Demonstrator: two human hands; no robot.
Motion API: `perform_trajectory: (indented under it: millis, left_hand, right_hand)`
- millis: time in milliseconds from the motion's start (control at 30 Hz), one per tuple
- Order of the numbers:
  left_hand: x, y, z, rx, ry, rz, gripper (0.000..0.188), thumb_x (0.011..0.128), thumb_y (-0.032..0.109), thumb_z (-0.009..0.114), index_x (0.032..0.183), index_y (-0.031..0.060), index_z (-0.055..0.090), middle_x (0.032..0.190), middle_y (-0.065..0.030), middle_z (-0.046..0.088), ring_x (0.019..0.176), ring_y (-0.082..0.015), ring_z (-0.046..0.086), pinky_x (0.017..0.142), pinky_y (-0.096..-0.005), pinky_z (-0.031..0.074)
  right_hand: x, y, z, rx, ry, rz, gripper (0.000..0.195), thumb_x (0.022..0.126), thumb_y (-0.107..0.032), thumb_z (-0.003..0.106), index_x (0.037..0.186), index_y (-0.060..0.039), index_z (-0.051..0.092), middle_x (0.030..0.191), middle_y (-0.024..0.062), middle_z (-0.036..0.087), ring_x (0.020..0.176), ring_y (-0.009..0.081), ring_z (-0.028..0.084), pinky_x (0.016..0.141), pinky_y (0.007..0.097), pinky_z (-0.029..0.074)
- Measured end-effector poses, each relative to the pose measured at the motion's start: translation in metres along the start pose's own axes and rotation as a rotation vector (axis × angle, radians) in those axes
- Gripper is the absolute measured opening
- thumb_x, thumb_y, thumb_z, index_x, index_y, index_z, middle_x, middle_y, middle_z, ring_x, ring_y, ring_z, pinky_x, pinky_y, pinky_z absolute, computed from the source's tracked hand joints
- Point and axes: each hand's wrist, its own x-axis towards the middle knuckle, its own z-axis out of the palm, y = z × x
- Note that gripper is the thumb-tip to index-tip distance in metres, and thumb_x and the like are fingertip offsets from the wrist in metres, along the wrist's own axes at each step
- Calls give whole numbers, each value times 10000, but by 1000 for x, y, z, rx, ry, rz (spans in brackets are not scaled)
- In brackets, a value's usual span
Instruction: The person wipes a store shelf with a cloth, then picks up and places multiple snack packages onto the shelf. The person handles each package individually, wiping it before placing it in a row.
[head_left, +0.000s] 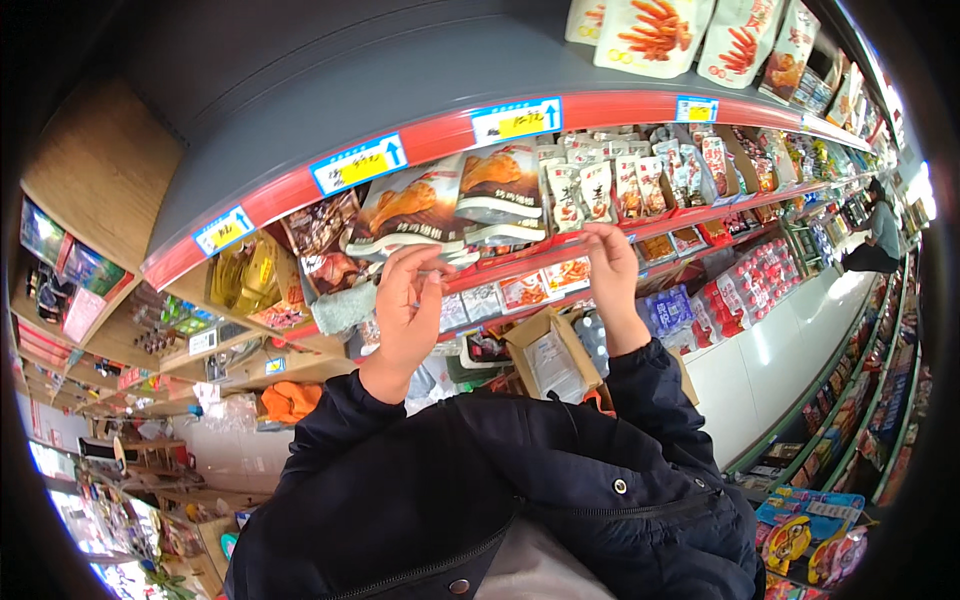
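Note:
My left hand (409, 307) is raised at the front of a stocked shelf, fingers loosely bent and thumb apart, with nothing visible in it. Just behind its fingertips lie snack bags printed with a chicken drumstick (405, 206). A grey-green cloth (345, 309) hangs over the shelf edge beside this hand. My right hand (611, 270) is at the red shelf edge (525, 255), below small white snack pouches (596, 191). Its thumb and forefinger come close together there; whether they grip the edge is unclear. More drumstick bags (501, 184) lie between the hands.
Above runs a dark grey shelf (337, 97) with a red price rail (435, 139). An open cardboard box (555, 356) stands below my hands. Bottle packs (735, 300) line the right side. A person (877, 232) crouches farther down the aisle. Wooden shelves (97, 150) are at left.

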Motion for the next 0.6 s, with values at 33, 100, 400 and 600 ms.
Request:
perform_trajectory:
  millis: [33, 100, 400, 600]
  left_hand:
    - [-10, -9, -13, 74, 23, -55, 276, 936, -62, 528, 1204, -24, 585, 1259, -149, 523, 967, -192, 639, 768, -289, 524]
    - [-20, -18, -34, 267, 66, -89, 276, 925, -50, 553, 1193, -7, 603, 1252, -146, 534, 952, -194, 634, 772, -283, 521]
    - [-3, -80, -114, 427, 356, -323, 368, 931, 106, 639, 1284, 23, 573, 1293, -169, 503, 1159, -229, 509, 809, -306, 498]
    - [40, -82, -119, 256, 328, -524, 451, 960, 181, 606, 1366, -4, 545, 1168, -126, 643, 897, -168, 615, 770, -296, 505]
  right_hand:
    - [-6, 1, 12, 7, -31, 71, 155, 975, -13, 564, 1113, -9, 636, 962, 11, 667, 868, 66, 598, 778, 217, 475]
    - [-16, 7, 31, 13, -89, 170, 147, 1003, -57, 555, 1115, -9, 637, 953, -1, 641, 851, 62, 578, 779, 215, 459]
    - [1, -5, 112, -7, -255, 217, 229, 938, -42, 554, 1147, 2, 636, 978, 73, 705, 887, 120, 643, 772, 250, 500]
    - [9, -7, 157, -114, -286, 369, 372, 947, -188, 624, 1264, 5, 598, 998, 92, 716, 873, 134, 643, 764, 274, 493]
